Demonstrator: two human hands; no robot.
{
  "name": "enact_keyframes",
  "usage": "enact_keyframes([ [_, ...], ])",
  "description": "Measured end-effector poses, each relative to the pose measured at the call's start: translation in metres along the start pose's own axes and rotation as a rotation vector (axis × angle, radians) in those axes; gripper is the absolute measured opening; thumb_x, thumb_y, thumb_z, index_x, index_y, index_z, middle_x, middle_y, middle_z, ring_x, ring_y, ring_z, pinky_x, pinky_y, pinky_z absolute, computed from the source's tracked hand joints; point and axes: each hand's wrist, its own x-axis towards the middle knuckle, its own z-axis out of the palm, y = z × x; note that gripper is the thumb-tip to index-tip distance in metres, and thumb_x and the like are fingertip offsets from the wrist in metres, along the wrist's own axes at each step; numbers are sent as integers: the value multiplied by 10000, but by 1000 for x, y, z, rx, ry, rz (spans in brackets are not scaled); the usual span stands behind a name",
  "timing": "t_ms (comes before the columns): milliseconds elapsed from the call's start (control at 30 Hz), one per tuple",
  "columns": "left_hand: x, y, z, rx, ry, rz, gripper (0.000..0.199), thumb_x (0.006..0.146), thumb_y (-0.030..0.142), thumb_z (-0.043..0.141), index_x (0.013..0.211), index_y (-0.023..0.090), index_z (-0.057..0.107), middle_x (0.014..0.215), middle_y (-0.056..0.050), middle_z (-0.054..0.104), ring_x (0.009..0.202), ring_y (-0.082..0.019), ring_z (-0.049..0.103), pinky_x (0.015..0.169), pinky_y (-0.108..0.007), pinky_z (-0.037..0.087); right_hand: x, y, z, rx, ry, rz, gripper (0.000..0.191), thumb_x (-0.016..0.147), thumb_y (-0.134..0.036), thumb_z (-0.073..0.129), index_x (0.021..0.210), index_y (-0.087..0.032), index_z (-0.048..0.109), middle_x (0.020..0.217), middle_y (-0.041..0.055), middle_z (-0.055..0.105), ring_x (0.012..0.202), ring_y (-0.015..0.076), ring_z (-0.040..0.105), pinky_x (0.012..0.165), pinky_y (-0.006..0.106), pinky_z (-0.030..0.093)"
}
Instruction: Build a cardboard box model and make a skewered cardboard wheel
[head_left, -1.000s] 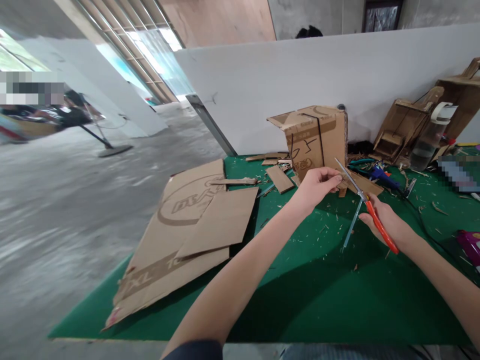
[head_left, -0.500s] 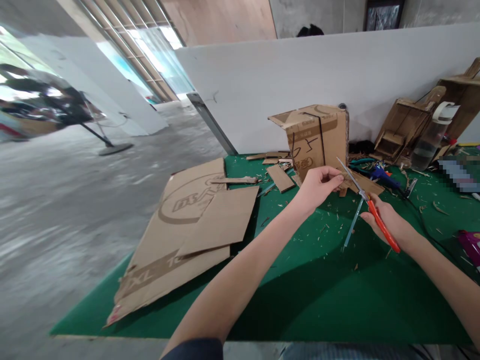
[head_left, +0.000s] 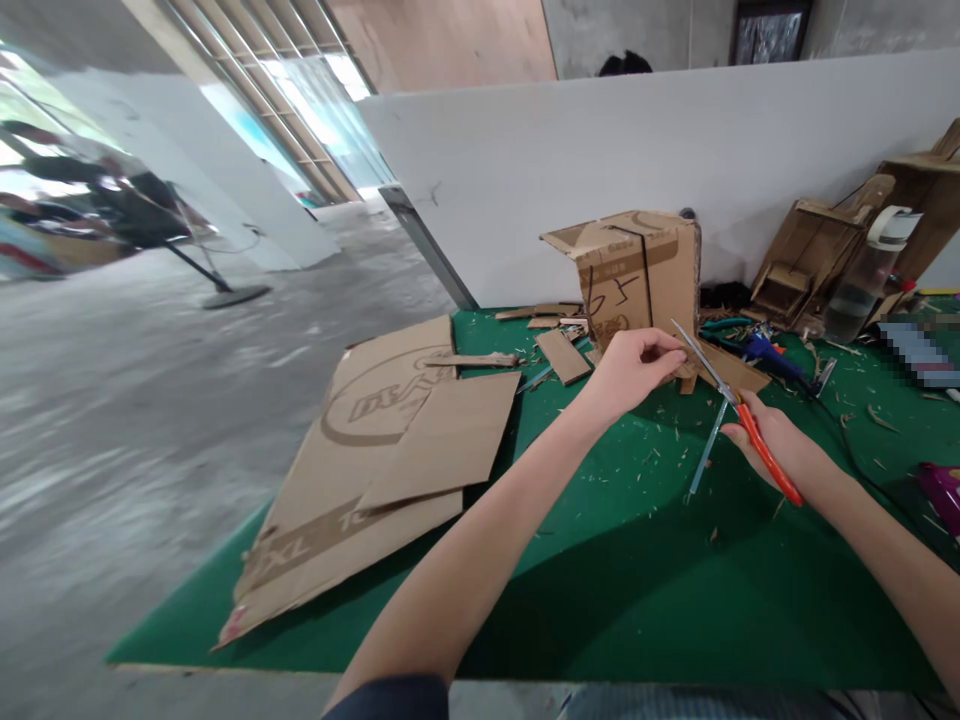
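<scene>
My right hand (head_left: 780, 435) grips a pair of scissors (head_left: 759, 447) by the orange handles. The metal blades point up and to the left, just past my left fingertips. Thumb and fingers of my left hand (head_left: 631, 368) are pinched together beside the blades. Whatever is between them is too small to make out against the brown cardboard behind. Beyond my left hand stands a cardboard box (head_left: 634, 280) with black marks and a dark band. Below the scissors, a translucent glue stick (head_left: 707, 450) slants down toward the green tabletop.
Flat cardboard sheets (head_left: 442, 430) lie at the left, with a narrow strip (head_left: 476, 360) on top. A blue glue gun (head_left: 769, 355) with a cord lies right of the box. Farther right are a water bottle (head_left: 862, 280) and a purple packet (head_left: 943, 490). Scraps litter the green table (head_left: 600, 590).
The view has shifted very slightly. Both hands and the scissors keep nearly the same pose.
</scene>
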Motion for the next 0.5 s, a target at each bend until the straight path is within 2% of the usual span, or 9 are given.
enact_keyframes([
  [200,1,-2,-3,5,-33,16,161,805,258,627,845,138,727,756,-47,688,652,-123,551,618,-264,411,-2,-2,-5,-156,-15,1,422,961,-476,390,1180,-131,493,787,110,671,683,256,651,607,300,424],
  [400,0,-2,-5,18,-39,24,134,805,245,633,803,151,727,689,-36,662,594,-117,517,573,-259,373,-2,3,-3,-158,58,-94,363,953,-450,418,1131,-152,524,812,110,686,678,246,654,602,300,418],
  [500,0,-1,-5,26,-41,39,128,803,228,628,800,146,725,702,-43,672,600,-120,532,580,-261,383,-4,6,-2,-126,58,-138,377,929,-438,478,1169,-149,505,862,115,691,749,247,668,636,298,431],
])
